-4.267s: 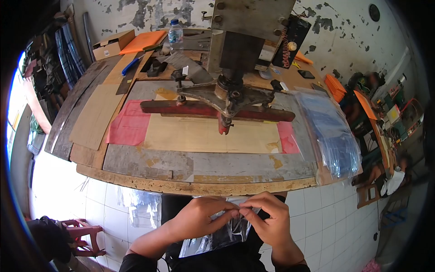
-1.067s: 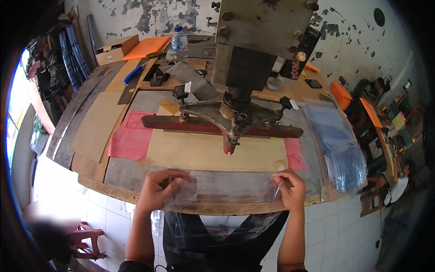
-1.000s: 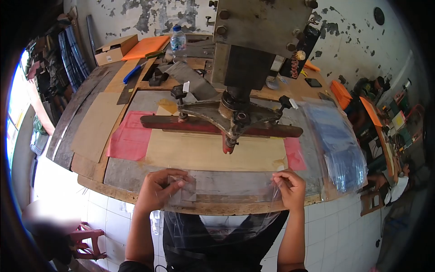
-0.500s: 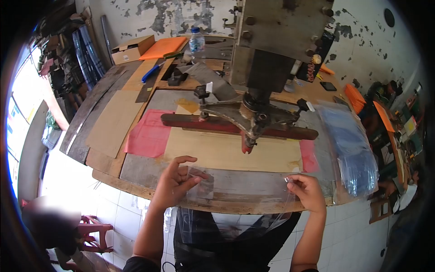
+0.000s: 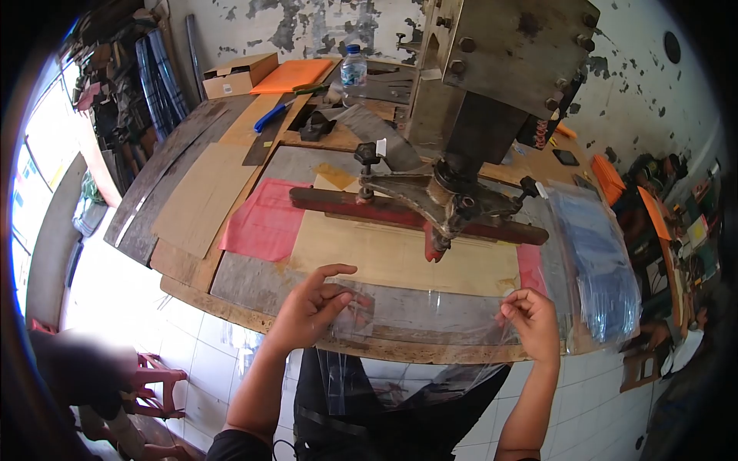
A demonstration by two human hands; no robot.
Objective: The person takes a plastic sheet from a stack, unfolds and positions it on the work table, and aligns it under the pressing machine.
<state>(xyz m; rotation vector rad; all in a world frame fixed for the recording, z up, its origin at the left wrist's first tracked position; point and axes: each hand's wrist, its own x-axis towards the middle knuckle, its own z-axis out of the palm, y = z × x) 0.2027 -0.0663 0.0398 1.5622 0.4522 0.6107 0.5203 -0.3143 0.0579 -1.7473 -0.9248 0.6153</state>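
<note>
A clear plastic sheet [image 5: 419,376] hangs between my hands over the table's front edge, its lower part sagging in front of my dark trousers. My left hand [image 5: 306,313] pinches its left end, index finger stretched out above. At the other end, my right hand [image 5: 533,323] is closed on the upper corner with thumb and fingers. Beyond the hands, a tan sheet [image 5: 400,265] lies on the grey metal plate [image 5: 242,288], with pink material [image 5: 265,223] showing at both sides. Above it is the press's long red bar [image 5: 334,203], raised off the tan sheet.
The machine's metal head [image 5: 523,46] rises at the back centre. Stacked clear-blue plastic sheets [image 5: 600,261] lie at the right. Cardboard [image 5: 204,200], a blue-handled tool [image 5: 270,117], a bottle [image 5: 354,73] and a box [image 5: 238,75] are at the left and back. Other people sit at both sides.
The view has shifted slightly, so the table and press appear further right. Both hands keep hold of the plastic sheet, which has risen a little at the right corner.
</note>
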